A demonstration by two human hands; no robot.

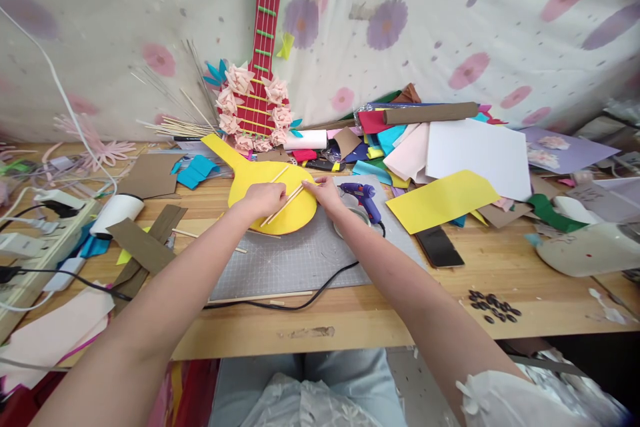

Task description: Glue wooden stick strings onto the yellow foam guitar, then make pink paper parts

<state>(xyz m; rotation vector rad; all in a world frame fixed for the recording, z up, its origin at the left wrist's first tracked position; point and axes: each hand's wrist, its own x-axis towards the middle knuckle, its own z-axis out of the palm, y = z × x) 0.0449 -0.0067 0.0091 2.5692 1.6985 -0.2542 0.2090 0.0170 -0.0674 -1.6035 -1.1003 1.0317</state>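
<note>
A yellow guitar-shaped cutout [245, 180] lies on the grey cutting mat [300, 263], its neck pointing to the back left. Over its rounded body are thin wooden sticks [286, 205], slanting from front left to back right. My left hand [267, 200] is closed by the sticks' left part, its fingertips hidden behind the knuckles. At their right end, my right hand [324, 192] pinches the sticks between thumb and fingers. Just right of that hand, a purple glue gun [364, 199] rests on a round roll of tape [350, 217], its cord running along the mat.
A red paper guitar with pink flowers [255, 100] leans against the curtain. Paper scraps [380, 140] heap up behind. To the right lie a yellow sheet [443, 200], a phone [440, 247] and small dark beads [495, 307]. A power strip [45, 247] stands left.
</note>
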